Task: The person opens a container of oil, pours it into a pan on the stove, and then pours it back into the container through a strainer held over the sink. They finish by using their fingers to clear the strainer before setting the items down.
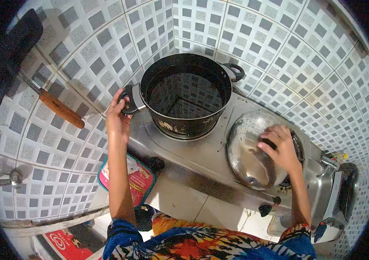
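Observation:
A black cooking pot [187,124] with two side handles stands on the left part of the metal stove. Dark liquid [189,93] inside it mirrors the wall tiles. My left hand [117,113] is closed on the pot's left handle [127,100], the thumb and fingers around it. To the right, a shiny domed lid [247,158] is over the other burner. My right hand [281,146] grips the lid's black knob [270,139] from above, and the lid leans towards the front.
A metal stove top [212,149] runs along the tiled wall, with black control knobs [264,210] on its front. At the right is a sink [316,193] with a faucet [329,162]. A wooden-handled turner [61,108] hangs at left. Below is a pink container lid [139,182].

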Available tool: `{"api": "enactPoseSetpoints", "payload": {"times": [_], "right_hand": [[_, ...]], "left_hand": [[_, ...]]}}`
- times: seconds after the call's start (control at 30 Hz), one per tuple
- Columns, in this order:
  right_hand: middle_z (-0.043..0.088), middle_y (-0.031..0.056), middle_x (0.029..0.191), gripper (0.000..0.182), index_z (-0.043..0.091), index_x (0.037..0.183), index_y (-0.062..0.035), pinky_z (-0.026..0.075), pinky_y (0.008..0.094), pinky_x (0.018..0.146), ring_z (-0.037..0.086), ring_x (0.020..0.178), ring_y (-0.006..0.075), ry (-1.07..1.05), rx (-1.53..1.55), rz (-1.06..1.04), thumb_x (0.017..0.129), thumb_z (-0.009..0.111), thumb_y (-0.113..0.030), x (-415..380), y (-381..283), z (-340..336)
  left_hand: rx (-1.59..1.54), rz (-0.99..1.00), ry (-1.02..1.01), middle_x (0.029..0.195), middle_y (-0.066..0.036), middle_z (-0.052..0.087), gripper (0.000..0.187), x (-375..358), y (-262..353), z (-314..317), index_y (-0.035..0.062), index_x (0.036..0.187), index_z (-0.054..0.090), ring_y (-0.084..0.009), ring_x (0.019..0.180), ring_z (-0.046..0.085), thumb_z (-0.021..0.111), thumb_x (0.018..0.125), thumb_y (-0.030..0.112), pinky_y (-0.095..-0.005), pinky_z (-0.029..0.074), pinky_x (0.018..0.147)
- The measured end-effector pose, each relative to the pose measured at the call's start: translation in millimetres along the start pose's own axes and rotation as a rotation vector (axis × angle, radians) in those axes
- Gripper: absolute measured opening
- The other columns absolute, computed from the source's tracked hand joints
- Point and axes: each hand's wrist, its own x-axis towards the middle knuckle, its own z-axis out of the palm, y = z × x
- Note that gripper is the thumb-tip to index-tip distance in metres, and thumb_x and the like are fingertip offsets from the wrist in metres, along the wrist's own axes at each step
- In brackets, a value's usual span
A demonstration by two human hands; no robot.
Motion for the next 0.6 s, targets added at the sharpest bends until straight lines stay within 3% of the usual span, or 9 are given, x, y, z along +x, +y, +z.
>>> {"api": "enactPoseSetpoints", "payload": {"times": [0.2, 0.27, 0.33, 0.4, 0.47, 0.6], "right_hand": [[0.059, 0.0140, 0.090, 0.021, 0.066, 0.097, -0.0039, 0.044, 0.0395, 0.081, 0.054, 0.090, 0.0321, 0.101, 0.186, -0.007, 0.081, 0.064, -0.016, 73.8, -36.4, -5.4], [0.057, 0.0148, 0.087, 0.026, 0.063, 0.109, -0.0055, 0.042, 0.0391, 0.077, 0.052, 0.087, 0.0309, 0.043, 0.147, -0.088, 0.084, 0.059, -0.008, 107.6, -44.9, -0.9], [0.062, 0.0200, 0.093, 0.031, 0.063, 0.112, -0.0075, 0.047, 0.0443, 0.079, 0.058, 0.090, 0.0361, -0.094, 0.146, -0.175, 0.083, 0.051, -0.010, 152.2, -50.6, 8.3], [0.061, 0.0186, 0.091, 0.039, 0.059, 0.119, -0.0106, 0.046, 0.0453, 0.076, 0.060, 0.086, 0.0357, -0.318, -0.008, -0.196, 0.082, 0.047, -0.006, 193.0, -49.1, 32.5], [0.062, 0.0177, 0.113, 0.049, 0.059, 0.123, -0.0209, 0.051, 0.0450, 0.083, 0.060, 0.105, 0.0344, -0.535, -0.130, -0.053, 0.076, 0.050, -0.012, 225.8, -62.7, 43.9], [0.064, 0.0152, 0.110, 0.047, 0.058, 0.123, -0.0246, 0.050, 0.0445, 0.085, 0.061, 0.104, 0.0335, -0.628, -0.229, -0.077, 0.077, 0.051, -0.020, 260.9, -64.1, 75.0]], "left_hand": [[0.051, 0.005, -0.034, 0.096, -0.002, 0.063, 0.039, 2.6, -1.8, -6.2, 0.0057, 0.130, 0.048, -0.0090, 0.079, 0.058, 0.049, 0.092, 0.010, -0.0234, 0.047, 0.064], [0.084, -0.002, 0.000, 0.097, -0.002, 0.063, 0.038, -1.1, 1.2, -2.6, 0.0066, 0.130, 0.048, -0.0088, 0.081, 0.057, 0.048, 0.092, 0.011, -0.0240, 0.046, 0.065], [0.221, -0.015, 0.015, 0.105, -0.003, 0.059, 0.041, -4.8, 3.8, -0.6, 0.0091, 0.133, 0.045, -0.0097, 0.086, 0.056, 0.049, 0.093, 0.018, -0.0257, 0.045, 0.066], [0.250, 0.001, 0.078, 0.108, -0.004, 0.057, 0.043, -14.3, 2.8, 6.7, 0.0101, 0.134, 0.043, -0.0106, 0.088, 0.055, 0.050, 0.093, 0.022, -0.0265, 0.044, 0.067], [0.281, 0.017, 0.141, 0.112, -0.005, 0.054, 0.046, -23.9, 4.0, 4.2, 0.0110, 0.136, 0.041, -0.0116, 0.089, 0.055, 0.050, 0.093, 0.025, -0.0273, 0.044, 0.068], [0.466, 0.108, 0.161, 0.121, -0.005, 0.050, 0.053, -52.7, 10.7, -12.3, 0.0118, 0.138, 0.039, -0.0149, 0.089, 0.056, 0.056, 0.091, 0.029, -0.0279, 0.043, 0.072]]}}
